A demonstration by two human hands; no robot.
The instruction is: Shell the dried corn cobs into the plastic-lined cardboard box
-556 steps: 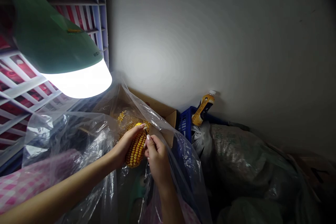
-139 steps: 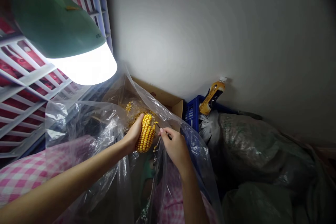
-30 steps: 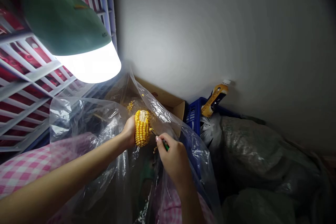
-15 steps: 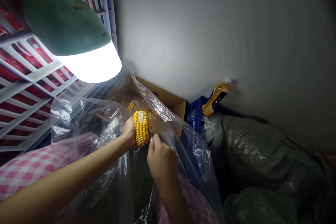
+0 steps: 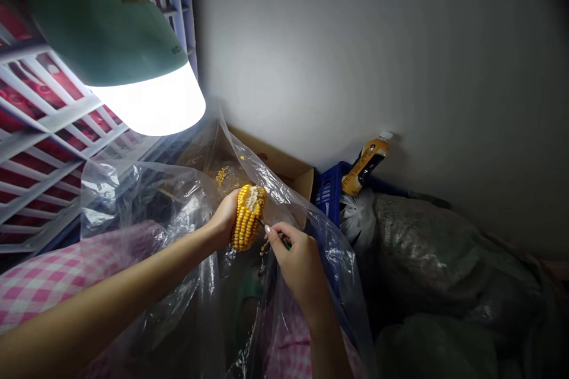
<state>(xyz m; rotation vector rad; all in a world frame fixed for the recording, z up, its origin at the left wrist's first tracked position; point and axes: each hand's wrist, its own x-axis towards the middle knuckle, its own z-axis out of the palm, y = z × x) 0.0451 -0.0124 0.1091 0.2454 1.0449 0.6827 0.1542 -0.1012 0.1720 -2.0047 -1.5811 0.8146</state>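
The left hand (image 5: pixel 226 219) is closed around a corn cob (image 5: pixel 247 218) and holds it tilted, with the bare end up, and this end shows pale core where kernels are missing. The cob is inside the mouth of a clear plastic bag (image 5: pixel 331 266), above the lower part of the bag and in front of a cardboard box (image 5: pixel 284 169). The right hand (image 5: pixel 297 266) pinches a thin pick (image 5: pixel 287 243) with a green handle between the fingers and the thumb, and the metal tip of this pick is touching or almost touching the side of the cob. A few loose kernels (image 5: pixel 265 247) hang just under the tip, and more yellow kernels (image 5: pixel 221 176) lie behind the cob, in the box or in the bag; through the plastic I cannot tell which. To the right of the box there is a blue plastic crate (image 5: pixel 326 196) with a bottle (image 5: pixel 367 163) of yellow drink leaning on top, near the wall. Full sacks (image 5: pixel 422 254) lie beside the crate. A bright lamp (image 5: pixel 146 103) with a green shade hangs over the hands, and a pink checked sleeve (image 5: pixel 66 278) covers the left arm higher up.
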